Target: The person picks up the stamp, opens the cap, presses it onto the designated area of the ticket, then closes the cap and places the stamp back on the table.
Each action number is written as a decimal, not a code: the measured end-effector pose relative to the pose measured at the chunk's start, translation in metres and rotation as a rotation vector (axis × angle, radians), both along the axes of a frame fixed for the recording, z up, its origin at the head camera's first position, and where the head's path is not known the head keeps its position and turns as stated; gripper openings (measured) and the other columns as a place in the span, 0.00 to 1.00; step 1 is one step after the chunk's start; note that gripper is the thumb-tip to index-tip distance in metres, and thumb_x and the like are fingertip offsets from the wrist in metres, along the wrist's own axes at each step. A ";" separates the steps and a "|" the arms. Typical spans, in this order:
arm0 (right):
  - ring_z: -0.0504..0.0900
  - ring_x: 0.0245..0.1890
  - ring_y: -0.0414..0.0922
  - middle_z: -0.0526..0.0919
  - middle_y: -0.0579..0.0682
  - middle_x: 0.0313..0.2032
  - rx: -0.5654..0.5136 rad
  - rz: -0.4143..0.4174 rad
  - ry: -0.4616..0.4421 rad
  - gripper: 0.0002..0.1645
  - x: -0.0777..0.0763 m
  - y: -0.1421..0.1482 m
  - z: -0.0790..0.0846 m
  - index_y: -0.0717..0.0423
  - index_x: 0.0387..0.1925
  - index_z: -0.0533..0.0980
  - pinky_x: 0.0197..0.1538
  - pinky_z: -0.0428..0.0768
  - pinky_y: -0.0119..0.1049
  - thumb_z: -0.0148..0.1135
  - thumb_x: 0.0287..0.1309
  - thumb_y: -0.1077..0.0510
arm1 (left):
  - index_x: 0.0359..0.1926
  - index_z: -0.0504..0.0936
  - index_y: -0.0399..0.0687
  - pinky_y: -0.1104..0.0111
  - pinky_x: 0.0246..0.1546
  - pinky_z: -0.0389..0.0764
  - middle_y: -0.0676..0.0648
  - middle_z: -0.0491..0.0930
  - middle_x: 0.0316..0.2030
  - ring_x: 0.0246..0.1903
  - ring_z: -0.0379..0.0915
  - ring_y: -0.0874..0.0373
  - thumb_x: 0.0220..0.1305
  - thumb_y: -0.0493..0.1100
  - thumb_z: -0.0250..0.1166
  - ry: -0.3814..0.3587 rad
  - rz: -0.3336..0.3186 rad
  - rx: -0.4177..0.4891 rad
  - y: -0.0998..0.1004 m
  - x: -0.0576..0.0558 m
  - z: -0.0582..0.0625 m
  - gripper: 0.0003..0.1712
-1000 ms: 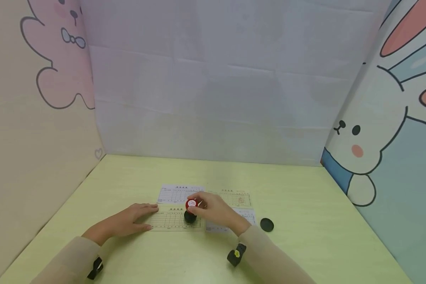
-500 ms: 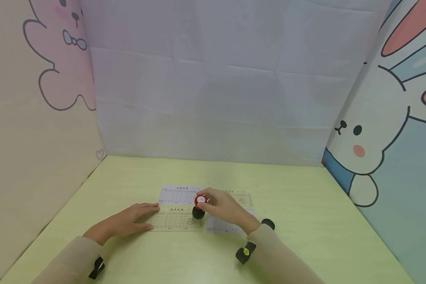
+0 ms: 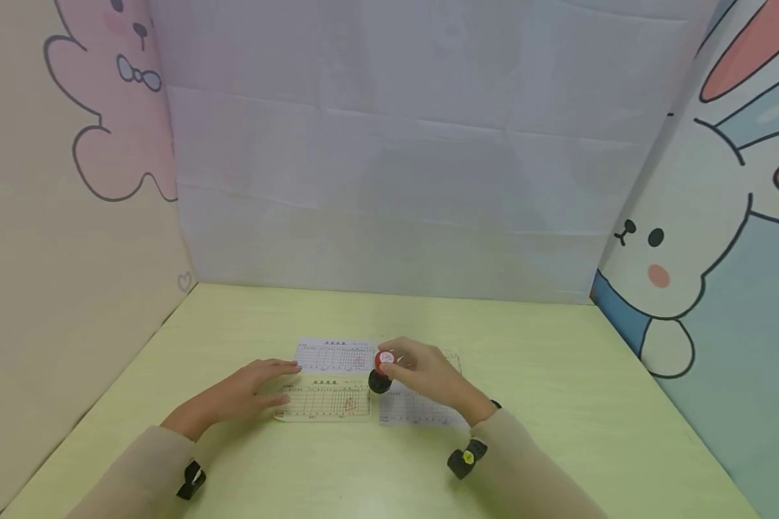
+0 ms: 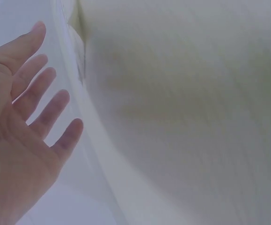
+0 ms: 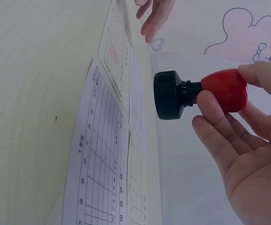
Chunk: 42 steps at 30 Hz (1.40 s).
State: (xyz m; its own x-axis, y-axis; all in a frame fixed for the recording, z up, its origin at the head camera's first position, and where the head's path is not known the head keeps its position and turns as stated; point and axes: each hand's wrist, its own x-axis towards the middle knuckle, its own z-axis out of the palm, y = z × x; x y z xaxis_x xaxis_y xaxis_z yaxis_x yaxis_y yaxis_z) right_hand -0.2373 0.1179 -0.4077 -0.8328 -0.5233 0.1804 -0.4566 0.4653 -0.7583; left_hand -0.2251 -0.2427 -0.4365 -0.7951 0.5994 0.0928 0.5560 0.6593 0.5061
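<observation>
1 stamp (image 3: 381,370), red-handled with a round black base, is pinched at its red knob by the right hand (image 3: 428,378); thumb and fingers curl round the knob. The right wrist view shows the base lifted clear of the paper, above the seam between the sheets. 4 printed forms lie on the green table (image 3: 558,404) in 2 rows of 2: a near left form (image 3: 324,400) bearing 1 red mark, a near right form (image 3: 415,411), a far left form (image 3: 334,355) also bearing 1 red mark, and a far right form (image 3: 453,358) mostly hidden behind the hand. The left hand (image 3: 247,393) lies flat, fingers straight, resting on the near left form's left edge, holding nothing.
</observation>
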 end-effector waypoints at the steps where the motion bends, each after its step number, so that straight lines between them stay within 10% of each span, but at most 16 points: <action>1: 0.84 0.41 0.38 0.83 0.40 0.42 0.000 -0.001 0.007 0.22 0.000 0.001 0.000 0.45 0.60 0.77 0.47 0.80 0.45 0.61 0.69 0.45 | 0.66 0.73 0.35 0.37 0.62 0.64 0.35 0.71 0.66 0.66 0.62 0.32 0.69 0.44 0.66 0.002 0.003 0.006 0.002 0.000 0.001 0.29; 42: 0.83 0.39 0.41 0.83 0.44 0.42 0.041 -0.066 0.062 0.22 0.015 0.077 0.006 0.54 0.59 0.76 0.43 0.82 0.34 0.63 0.69 0.50 | 0.65 0.78 0.50 0.48 0.66 0.66 0.49 0.76 0.63 0.65 0.68 0.49 0.59 0.59 0.72 0.070 -0.064 -0.160 0.144 -0.005 -0.006 0.36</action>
